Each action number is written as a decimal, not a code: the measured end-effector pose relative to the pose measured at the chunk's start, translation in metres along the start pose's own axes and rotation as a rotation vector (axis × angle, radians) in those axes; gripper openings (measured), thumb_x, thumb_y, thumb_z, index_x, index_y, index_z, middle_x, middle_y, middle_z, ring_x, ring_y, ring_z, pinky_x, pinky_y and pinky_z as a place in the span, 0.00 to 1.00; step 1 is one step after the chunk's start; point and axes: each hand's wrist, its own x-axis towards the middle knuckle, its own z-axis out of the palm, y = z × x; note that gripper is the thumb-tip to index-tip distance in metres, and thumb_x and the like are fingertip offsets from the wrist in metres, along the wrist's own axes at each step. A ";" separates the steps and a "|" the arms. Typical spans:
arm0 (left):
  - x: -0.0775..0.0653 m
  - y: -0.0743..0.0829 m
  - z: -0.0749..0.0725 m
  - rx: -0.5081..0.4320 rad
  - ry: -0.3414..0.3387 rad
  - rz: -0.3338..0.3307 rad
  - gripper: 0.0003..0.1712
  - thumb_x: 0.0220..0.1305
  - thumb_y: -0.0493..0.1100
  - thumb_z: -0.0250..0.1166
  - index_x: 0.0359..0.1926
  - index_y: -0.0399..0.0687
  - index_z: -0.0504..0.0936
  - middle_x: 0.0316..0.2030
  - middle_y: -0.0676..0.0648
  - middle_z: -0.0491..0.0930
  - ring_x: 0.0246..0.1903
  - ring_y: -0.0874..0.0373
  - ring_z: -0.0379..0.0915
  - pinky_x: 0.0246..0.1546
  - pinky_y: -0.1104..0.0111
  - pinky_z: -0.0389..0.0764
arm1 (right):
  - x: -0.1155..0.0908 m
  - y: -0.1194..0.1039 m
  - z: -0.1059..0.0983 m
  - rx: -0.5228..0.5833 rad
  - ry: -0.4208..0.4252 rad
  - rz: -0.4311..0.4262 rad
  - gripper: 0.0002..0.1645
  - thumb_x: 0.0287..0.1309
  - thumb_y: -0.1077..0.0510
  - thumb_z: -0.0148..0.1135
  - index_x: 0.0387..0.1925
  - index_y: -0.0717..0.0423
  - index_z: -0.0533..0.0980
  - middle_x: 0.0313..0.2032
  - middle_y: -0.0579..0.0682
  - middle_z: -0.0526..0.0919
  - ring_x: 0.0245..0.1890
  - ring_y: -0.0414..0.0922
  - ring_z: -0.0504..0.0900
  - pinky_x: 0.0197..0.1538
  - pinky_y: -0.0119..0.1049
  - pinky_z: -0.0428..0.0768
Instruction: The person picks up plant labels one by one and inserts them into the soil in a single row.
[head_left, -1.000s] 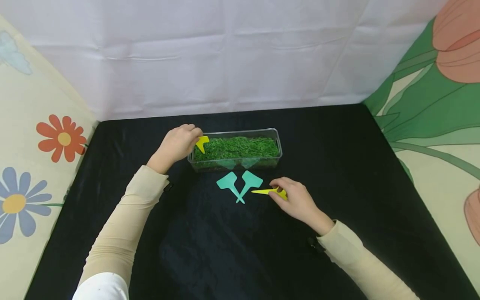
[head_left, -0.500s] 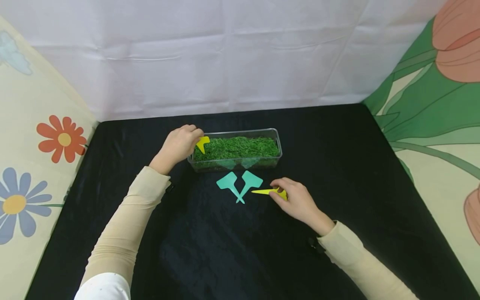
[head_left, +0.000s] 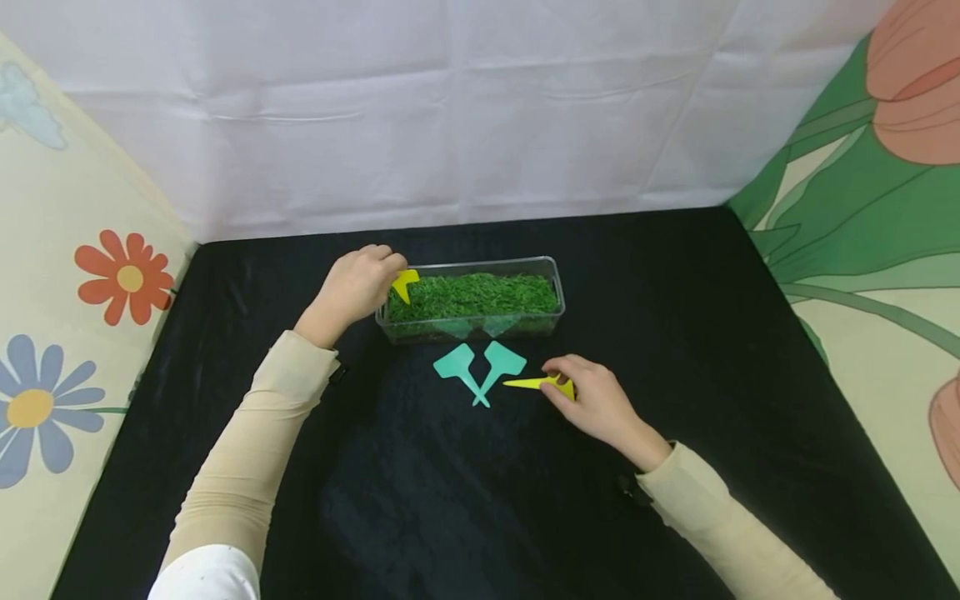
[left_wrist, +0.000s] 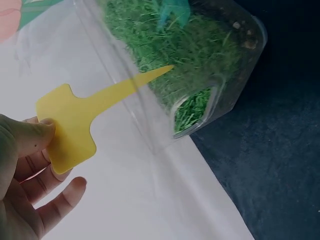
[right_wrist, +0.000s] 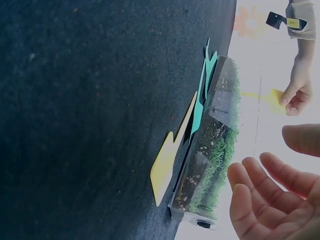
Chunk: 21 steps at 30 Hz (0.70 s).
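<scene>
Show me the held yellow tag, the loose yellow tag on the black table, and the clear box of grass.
Held yellow tag (left_wrist: 71,127), left wrist view: on its broad head.
Loose yellow tag (right_wrist: 162,171), right wrist view: on its broad head.
Clear box (head_left: 475,330), head view: on its front wall.

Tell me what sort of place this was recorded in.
Probably a staged indoor filming corner, judging by the black-covered table, the creased white backdrop behind it and the floral panels at both sides.
</scene>
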 end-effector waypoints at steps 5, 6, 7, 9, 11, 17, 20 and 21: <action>0.000 0.001 0.001 -0.022 -0.030 -0.021 0.07 0.60 0.32 0.59 0.39 0.38 0.80 0.29 0.41 0.75 0.30 0.48 0.72 0.30 0.61 0.75 | -0.001 0.001 0.002 0.002 0.010 -0.004 0.12 0.50 0.62 0.65 0.38 0.62 0.78 0.34 0.53 0.80 0.30 0.48 0.80 0.29 0.36 0.76; 0.000 0.001 0.002 -0.021 -0.041 -0.030 0.07 0.60 0.32 0.58 0.39 0.38 0.80 0.30 0.41 0.75 0.30 0.48 0.72 0.31 0.61 0.75 | -0.001 0.001 0.002 0.003 0.009 -0.003 0.11 0.50 0.62 0.65 0.38 0.62 0.78 0.34 0.53 0.80 0.31 0.48 0.80 0.29 0.36 0.76; 0.000 0.001 0.003 -0.015 -0.050 -0.038 0.07 0.61 0.32 0.58 0.39 0.38 0.80 0.30 0.41 0.75 0.31 0.48 0.72 0.31 0.61 0.75 | -0.001 0.001 0.002 0.004 0.008 -0.004 0.11 0.50 0.63 0.65 0.38 0.62 0.78 0.34 0.53 0.80 0.31 0.48 0.80 0.29 0.37 0.76; -0.001 0.001 0.005 -0.008 -0.054 -0.051 0.07 0.61 0.33 0.58 0.40 0.38 0.79 0.30 0.41 0.76 0.31 0.48 0.73 0.32 0.61 0.76 | -0.001 0.001 0.002 0.001 0.006 -0.002 0.12 0.50 0.62 0.65 0.38 0.62 0.78 0.34 0.53 0.80 0.31 0.48 0.80 0.29 0.37 0.76; -0.001 0.000 0.007 -0.001 -0.044 -0.056 0.07 0.61 0.33 0.58 0.40 0.38 0.80 0.31 0.41 0.76 0.31 0.48 0.73 0.32 0.61 0.76 | -0.001 0.001 0.001 0.000 0.004 -0.001 0.12 0.50 0.62 0.65 0.38 0.62 0.78 0.34 0.53 0.80 0.30 0.48 0.79 0.28 0.36 0.76; -0.001 0.001 0.010 -0.013 -0.022 -0.048 0.07 0.60 0.32 0.58 0.39 0.37 0.80 0.29 0.41 0.74 0.29 0.48 0.72 0.30 0.61 0.75 | -0.002 0.002 0.001 0.000 -0.003 0.004 0.12 0.51 0.60 0.65 0.39 0.62 0.78 0.34 0.53 0.80 0.30 0.47 0.79 0.28 0.36 0.76; 0.000 0.002 0.010 -0.001 -0.025 -0.045 0.07 0.60 0.31 0.58 0.39 0.37 0.80 0.27 0.41 0.73 0.27 0.49 0.71 0.28 0.62 0.75 | -0.002 0.003 0.002 0.003 -0.003 0.005 0.13 0.51 0.60 0.64 0.39 0.62 0.78 0.34 0.53 0.80 0.31 0.48 0.80 0.28 0.36 0.76; 0.000 0.003 0.011 0.005 -0.026 -0.044 0.07 0.60 0.31 0.58 0.39 0.37 0.80 0.27 0.41 0.72 0.27 0.49 0.70 0.28 0.63 0.74 | -0.003 0.003 0.002 0.002 -0.004 0.007 0.13 0.51 0.60 0.64 0.39 0.62 0.78 0.34 0.53 0.80 0.31 0.47 0.80 0.28 0.36 0.76</action>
